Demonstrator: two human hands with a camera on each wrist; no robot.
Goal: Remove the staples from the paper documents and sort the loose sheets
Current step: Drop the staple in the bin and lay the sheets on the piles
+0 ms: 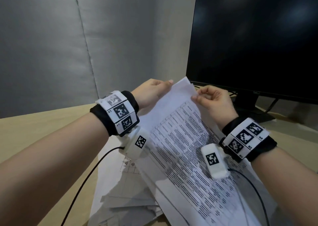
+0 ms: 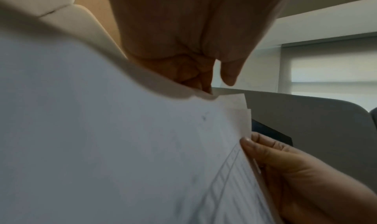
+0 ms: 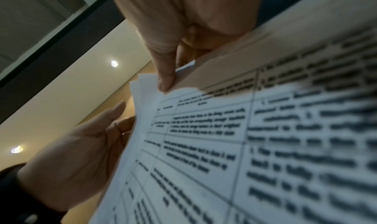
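The printed document (image 1: pixel 180 139) is being held up off the desk, its top corner between both sets of fingers. The left hand (image 1: pixel 151 92) is gripping its edge; the right hand (image 1: pixel 212 102) is pinching the corner (image 3: pixel 163 88), apparently working at the staple, though no staple shows. Next: separating sheets without tearing.

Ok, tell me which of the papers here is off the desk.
The printed table document, which both hands grip at its top corner. The other sheets lie flat in a loose pile on the desk beneath it.

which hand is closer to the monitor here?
Right. The right hand pinches the document's top corner just in front of the monitor; the left hand holds the opposite edge, farther left of it.
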